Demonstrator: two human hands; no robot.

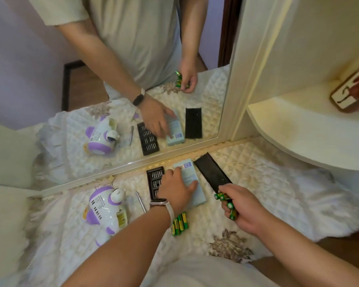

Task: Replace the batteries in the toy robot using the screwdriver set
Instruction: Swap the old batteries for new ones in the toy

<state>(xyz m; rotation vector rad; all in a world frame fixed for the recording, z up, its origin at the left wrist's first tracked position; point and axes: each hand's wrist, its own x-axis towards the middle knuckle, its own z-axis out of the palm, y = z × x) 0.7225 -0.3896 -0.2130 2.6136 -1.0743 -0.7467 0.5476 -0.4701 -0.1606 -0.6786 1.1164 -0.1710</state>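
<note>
toy robot (104, 210): far left of the group, on its side on the quilted cover (257, 183); long axis runs near to far, open battery bay (122, 219) facing right.
screwdriver (141, 201): just right of the robot, lying free.
bit tray (154, 183): beyond the left wrist, partly hidden by it.
left hand (177, 186): fingers straight, spread flat on the pale blue box (192, 183); grasps nothing. Nearer hand to the robot.
loose batteries (179, 223): green cluster on the cover, beside the left wrist.
black sleeve (212, 175): right of the box.
right hand (245, 210): fingers curled round the held batteries (226, 200); the bay lies well left, across the left forearm.
likely next: this hand must reach left.
room: mirror (39, 69) along the far edge; cream shelf (298, 131) right.
</note>
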